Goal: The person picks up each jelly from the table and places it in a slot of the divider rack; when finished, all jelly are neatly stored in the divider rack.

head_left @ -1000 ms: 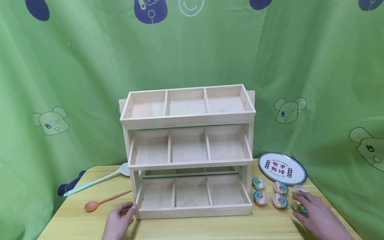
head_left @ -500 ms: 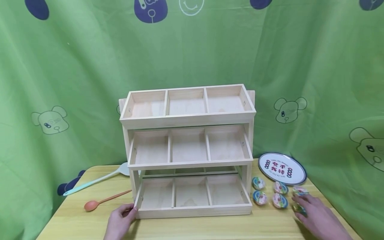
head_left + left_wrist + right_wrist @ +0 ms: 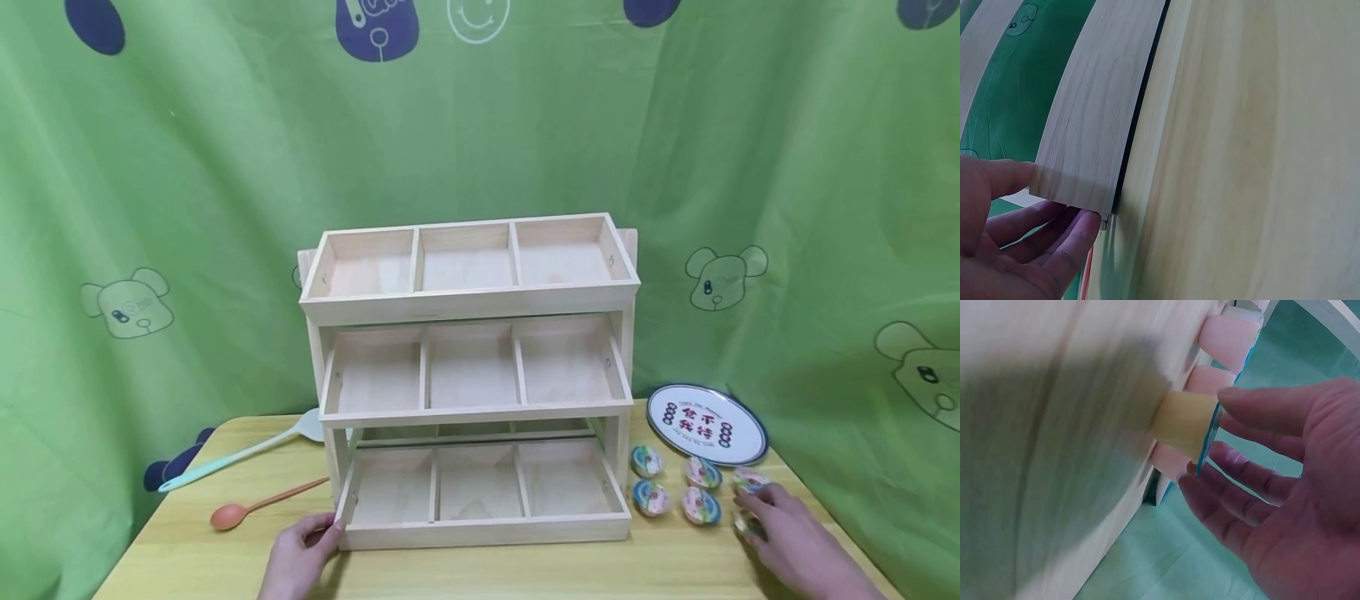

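Nearest, the left hand (image 3: 298, 557) pinched the front-left corner of the pale 3-tier wooden rack (image 3: 472, 379), thumb on one face and fingers under the board edge. The right hand (image 3: 787, 542) had its grip clamped on a small yellowish jelly cup with a blue-rimmed foil lid (image 3: 1188, 423), thumb above and fingers below, at the desk's (image 3: 525, 575) right edge. Just beyond lay 5 more small foil-lidded jelly cups (image 3: 678, 487), loose on the smooth yellow wood. All 9 compartments of the rack stood bare, so by my reading nothing was placed yet and every cup remained outside. Left of the rack lay an orange spoon (image 3: 258, 505) and a mint-green spatula (image 3: 247, 450); farther right, a round printed plate (image 3: 707, 422); behind, a creased green cloth (image 3: 187, 208).
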A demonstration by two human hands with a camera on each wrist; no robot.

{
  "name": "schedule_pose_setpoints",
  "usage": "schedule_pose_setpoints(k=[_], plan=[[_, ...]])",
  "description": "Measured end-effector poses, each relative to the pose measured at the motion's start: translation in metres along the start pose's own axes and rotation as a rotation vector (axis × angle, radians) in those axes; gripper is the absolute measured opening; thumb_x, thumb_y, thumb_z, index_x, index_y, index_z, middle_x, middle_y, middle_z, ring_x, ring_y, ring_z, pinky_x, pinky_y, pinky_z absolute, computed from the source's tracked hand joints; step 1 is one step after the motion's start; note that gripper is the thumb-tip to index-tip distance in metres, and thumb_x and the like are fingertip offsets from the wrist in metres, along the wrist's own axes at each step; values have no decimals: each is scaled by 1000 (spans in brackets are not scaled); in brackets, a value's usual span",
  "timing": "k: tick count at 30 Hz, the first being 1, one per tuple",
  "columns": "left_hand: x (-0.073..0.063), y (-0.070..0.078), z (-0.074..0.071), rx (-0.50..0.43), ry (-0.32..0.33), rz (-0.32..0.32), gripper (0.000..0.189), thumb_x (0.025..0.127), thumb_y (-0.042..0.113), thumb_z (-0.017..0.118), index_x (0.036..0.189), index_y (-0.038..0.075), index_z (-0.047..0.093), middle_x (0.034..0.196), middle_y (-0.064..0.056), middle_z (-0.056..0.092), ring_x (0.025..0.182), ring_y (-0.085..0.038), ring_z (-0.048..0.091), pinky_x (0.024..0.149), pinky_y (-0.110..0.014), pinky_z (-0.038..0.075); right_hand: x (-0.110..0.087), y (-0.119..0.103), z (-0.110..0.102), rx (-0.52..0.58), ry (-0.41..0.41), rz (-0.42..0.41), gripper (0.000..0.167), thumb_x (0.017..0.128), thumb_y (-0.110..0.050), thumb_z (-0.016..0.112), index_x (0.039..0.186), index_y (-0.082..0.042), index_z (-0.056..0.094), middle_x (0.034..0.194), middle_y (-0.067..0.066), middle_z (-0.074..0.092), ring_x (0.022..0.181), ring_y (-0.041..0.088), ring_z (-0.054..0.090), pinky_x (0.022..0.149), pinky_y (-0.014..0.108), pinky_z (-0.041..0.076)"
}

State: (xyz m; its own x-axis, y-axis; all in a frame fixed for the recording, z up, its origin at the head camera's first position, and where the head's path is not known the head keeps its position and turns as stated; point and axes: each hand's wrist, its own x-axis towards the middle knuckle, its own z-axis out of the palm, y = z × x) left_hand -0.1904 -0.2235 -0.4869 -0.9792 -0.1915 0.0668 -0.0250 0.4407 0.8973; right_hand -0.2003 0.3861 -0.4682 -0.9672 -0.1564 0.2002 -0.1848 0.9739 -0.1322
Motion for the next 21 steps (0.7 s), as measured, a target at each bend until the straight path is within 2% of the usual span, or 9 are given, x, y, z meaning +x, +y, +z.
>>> schedule_pose_setpoints(k=[4, 6, 11, 16, 21], plan=[[0, 0, 0, -1, -3, -2, 37, 93, 14, 68, 114, -16, 62, 104, -23, 68, 92, -26, 66, 72, -23, 60, 0, 2, 1, 4, -34, 13, 46, 78, -14, 80, 116, 8, 64, 111, 35, 52, 100, 53, 52, 80, 67, 50], [0, -1, 0, 1, -2, -5, 37, 93, 14, 68, 114, -16, 62, 104, -22, 68, 92, -26, 66, 73, -23, 60, 2, 2, 0, 3, -77, 33, 49, 80, -17, 80, 117, 9, 63, 117, 41, 49, 104, 58, 49, 83, 70, 48], [1, -3, 1, -24, -3, -4, 36, 93, 13, 67, 115, -16, 61, 106, -23, 67, 95, -27, 65, 74, -24, 60, 5, 0, -7, 25, -182, 91, 52, 83, -24, 78, 120, 8, 61, 118, 43, 47, 107, 59, 48, 84, 69, 48], [1, -6, 2, -103, -9, -16, 34, 93, 10, 66, 116, -15, 61, 106, -22, 67, 96, -28, 64, 76, -25, 60, 2, 0, -13, 54, -171, 97, 55, 80, -22, 78, 123, 9, 60, 111, 37, 51, 101, 56, 52, 81, 67, 50], [2, -7, 0, -118, -20, -29, 36, 93, 12, 67, 117, -14, 60, 108, -21, 66, 98, -29, 64, 77, -27, 61, -1, -4, -18, 61, -83, 33, 54, 77, -17, 81, 122, 6, 62, 113, 35, 53, 98, 52, 56, 77, 65, 52]])
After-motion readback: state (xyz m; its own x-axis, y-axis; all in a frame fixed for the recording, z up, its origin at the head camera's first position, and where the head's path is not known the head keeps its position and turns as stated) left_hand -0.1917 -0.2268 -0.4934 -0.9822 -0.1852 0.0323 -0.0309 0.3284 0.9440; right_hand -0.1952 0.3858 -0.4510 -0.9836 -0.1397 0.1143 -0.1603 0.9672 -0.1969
